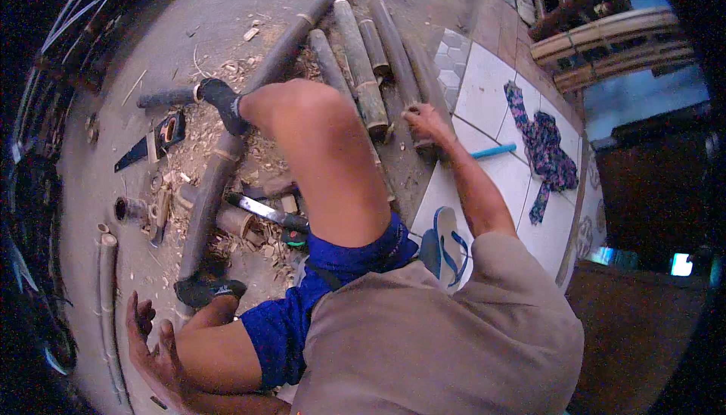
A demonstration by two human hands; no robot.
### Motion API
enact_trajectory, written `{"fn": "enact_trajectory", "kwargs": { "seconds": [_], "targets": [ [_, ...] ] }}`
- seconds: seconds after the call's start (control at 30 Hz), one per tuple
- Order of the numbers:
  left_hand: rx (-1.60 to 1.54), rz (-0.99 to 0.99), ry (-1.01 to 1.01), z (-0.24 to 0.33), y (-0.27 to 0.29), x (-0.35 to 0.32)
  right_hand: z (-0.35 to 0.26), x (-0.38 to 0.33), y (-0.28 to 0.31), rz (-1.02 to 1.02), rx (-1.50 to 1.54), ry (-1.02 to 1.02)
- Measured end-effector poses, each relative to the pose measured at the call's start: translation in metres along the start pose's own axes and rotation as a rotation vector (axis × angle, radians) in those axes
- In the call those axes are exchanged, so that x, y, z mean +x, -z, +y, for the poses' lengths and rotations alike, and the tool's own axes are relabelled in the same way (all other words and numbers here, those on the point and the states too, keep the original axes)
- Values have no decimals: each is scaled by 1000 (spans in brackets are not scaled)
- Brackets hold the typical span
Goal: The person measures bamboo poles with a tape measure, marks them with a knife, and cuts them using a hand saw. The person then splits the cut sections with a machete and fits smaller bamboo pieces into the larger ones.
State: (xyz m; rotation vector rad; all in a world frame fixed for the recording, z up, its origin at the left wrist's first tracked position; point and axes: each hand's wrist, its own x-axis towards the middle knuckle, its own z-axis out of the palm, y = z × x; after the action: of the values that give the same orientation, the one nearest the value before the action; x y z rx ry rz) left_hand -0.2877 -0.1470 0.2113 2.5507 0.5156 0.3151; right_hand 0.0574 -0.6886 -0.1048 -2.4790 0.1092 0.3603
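Observation:
My right hand [425,124] reaches out to the right, its fingers curled over the near end of a dark bamboo section [398,48]. That section lies in a row with several other cut bamboo sections [361,67]. My left hand [151,347] rests flat on the concrete floor at the lower left with its fingers spread, holding nothing. A long bamboo pole [227,158] runs from the top middle down to the left. Both my feet, in black coverings [223,101] [206,288], press on it. My bare knee rises in the middle of the view.
A machete [265,209] lies among wood chips beside the pole, and a handsaw [147,145] lies further left. Thin bamboo pieces [107,286] lie near my left hand. On the white tiles sit a blue sandal [448,245], a blue stick [493,150] and a patterned cloth [543,146]. Stacked bamboo [605,44] is at the top right.

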Motion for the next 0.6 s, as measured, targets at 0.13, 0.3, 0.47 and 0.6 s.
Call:
{"fn": "enact_trajectory", "kwargs": {
  "seconds": [0.13, 0.3, 0.47, 0.6],
  "targets": [
    [-135, 29, 90, -12, -3, 2, 18, -17, -53, 52, 76, -9],
    [-123, -16, 141, -10, -1, 5, 23, 31, -113, 360, 8, -41],
    [3, -1, 167, 5, 3, 2, 11, 78, -151, 222, 289, -78],
    [-75, -20, 97, 1, -10, 12, 60, 95, -130, 286, 373, -160]
  ]
}}
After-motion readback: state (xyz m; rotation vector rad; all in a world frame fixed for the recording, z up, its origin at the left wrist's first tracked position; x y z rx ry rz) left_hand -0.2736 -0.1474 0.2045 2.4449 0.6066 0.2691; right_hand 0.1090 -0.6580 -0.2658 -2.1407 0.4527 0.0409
